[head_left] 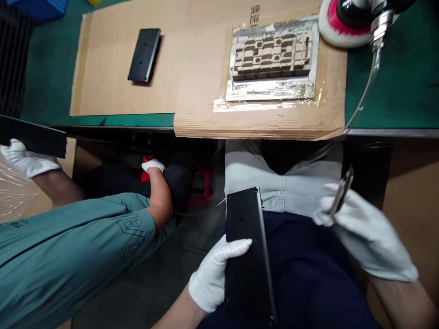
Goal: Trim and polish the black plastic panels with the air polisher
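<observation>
In the head view, the white-gloved left hand [216, 274] grips a matte black metal plate [242, 214] near the lap, and the gloved right hand [363, 233] pinches small steel pliers [341, 194]. A second black plate [144, 55] lies on a brown cardboard sheet [103, 68] on the tabletop [394, 82].

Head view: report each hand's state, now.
Left hand: closed, holding a black panel.
Right hand: closed, holding a small metal tool; its exact kind cannot be told.

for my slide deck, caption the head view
Gloved left hand holds a black panel over the lap, gloved right hand a small metal tool
</observation>
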Motion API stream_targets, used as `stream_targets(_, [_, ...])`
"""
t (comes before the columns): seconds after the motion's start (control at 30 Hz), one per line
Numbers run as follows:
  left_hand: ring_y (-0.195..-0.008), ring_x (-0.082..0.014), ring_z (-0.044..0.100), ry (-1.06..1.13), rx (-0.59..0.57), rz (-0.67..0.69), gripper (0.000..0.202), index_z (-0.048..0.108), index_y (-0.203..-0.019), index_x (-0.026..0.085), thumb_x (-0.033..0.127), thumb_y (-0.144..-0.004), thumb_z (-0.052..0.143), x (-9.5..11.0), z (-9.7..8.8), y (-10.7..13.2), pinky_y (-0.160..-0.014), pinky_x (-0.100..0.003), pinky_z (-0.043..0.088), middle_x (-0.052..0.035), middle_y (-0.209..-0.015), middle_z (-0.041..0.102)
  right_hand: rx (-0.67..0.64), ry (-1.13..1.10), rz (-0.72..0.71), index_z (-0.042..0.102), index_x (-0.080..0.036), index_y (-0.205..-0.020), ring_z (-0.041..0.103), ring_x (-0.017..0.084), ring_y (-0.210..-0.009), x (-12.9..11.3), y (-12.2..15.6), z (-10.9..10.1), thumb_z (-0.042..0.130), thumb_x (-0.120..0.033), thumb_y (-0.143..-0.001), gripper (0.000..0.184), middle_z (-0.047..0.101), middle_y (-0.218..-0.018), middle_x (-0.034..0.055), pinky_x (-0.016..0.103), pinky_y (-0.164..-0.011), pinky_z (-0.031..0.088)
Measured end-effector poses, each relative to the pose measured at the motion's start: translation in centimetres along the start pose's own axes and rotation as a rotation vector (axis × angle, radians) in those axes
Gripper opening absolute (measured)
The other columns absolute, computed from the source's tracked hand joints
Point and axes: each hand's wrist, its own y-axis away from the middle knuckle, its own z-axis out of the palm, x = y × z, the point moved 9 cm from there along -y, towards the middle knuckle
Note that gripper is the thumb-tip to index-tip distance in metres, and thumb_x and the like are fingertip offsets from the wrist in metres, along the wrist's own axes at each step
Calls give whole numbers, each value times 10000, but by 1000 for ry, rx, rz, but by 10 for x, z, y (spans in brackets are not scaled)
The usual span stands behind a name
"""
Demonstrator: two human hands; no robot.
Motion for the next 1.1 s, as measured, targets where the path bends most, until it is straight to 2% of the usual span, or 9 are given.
stream_targets(0.1, [-602, -139, 678, -19, 11, -6, 260, 752, -786, 164, 198, -598, 928, -4, -3, 2, -652, -242, 565, -13, -692, 734, -272, -16, 184, 591, -250, -1356, 572, 154, -742, 34, 14, 49, 728, -347, -917, 469, 606, -958, 47, 319, -715, 509])
stream_targets(0.17, [-595, -141, 676, -32, 13, -3, 271, 759, -782, 165, 213, -585, 939, -6, -4, 4, -652, -242, 566, -17, -677, 732, -315, 100, 214, 599, -238, -1338, 492, 115, -661, 39, 15, 65, 634, -400, -990, 386, 570, -857, 12, 260, -621, 461])
stream_targets(0.23, [-597, -144, 680, -38, 31, 4, 269, 764, -771, 163, 228, -583, 944, -7, -7, 7, -654, -243, 567, -23, -676, 734, -290, 279, 199, 623, -244, -1325, 480, 112, -656, 38, 18, 70, 541, -451, -1040, 362, 556, -797, -1, 237, -604, 451])
stream_targets(0.3, [-607, -152, 687, -38, 55, 13, 262, 767, -760, 161, 247, -588, 946, -9, -11, 10, -649, -245, 569, -30, -681, 738, -262, 442, 116, 659, -270, -1312, 557, 127, -745, 32, 28, 73, 517, -445, -1056, 341, 614, -851, 13, 238, -685, 497])
stream_targets(0.37, [-605, -154, 688, -38, 62, 20, 252, 770, -756, 161, 259, -599, 942, -11, -14, 11, -635, -243, 568, -33, -676, 737, -278, 507, -39, 665, -315, -1334, 619, 139, -837, 23, 45, 81, 547, -378, -1052, 312, 671, -952, 20, 243, -756, 526])
stream_targets(0.5, [-587, -150, 679, -38, 4, 33, 227, 778, -774, 154, 274, -643, 922, -12, -9, 12, -591, -235, 558, -41, -672, 735, -360, 504, -273, 595, -340, -1434, 617, 125, -737, 13, 73, 100, 570, -263, -1042, 400, 669, -879, -2, 242, -678, 525])
stream_targets(0.67, [-680, -166, 719, -26, -44, 57, 217, 789, -854, 146, 243, -690, 893, -10, -2, 14, -664, -243, 593, -62, -777, 770, -399, 492, -236, 613, -293, -1406, 635, 128, -751, 19, 71, 112, 547, -266, -1055, 358, 686, -909, 6, 261, -689, 539])
stream_targets(0.8, [-646, -165, 712, -40, -95, 60, 197, 789, -890, 135, 242, -738, 853, -10, 2, 15, -650, -245, 592, -70, -766, 766, -393, 505, -234, 627, -299, -1386, 658, 139, -808, 20, 69, 112, 557, -280, -1051, 343, 686, -909, 6, 255, -725, 559])
stream_targets(1.1, [-681, -156, 710, -11, -101, 58, 162, 770, -857, 146, 218, -742, 858, -9, 2, 13, -659, -238, 581, -46, -771, 760, -419, 509, -173, 628, -281, -1389, 641, 151, -774, 27, 70, 114, 543, -298, -1055, 345, 696, -934, 22, 285, -709, 547])
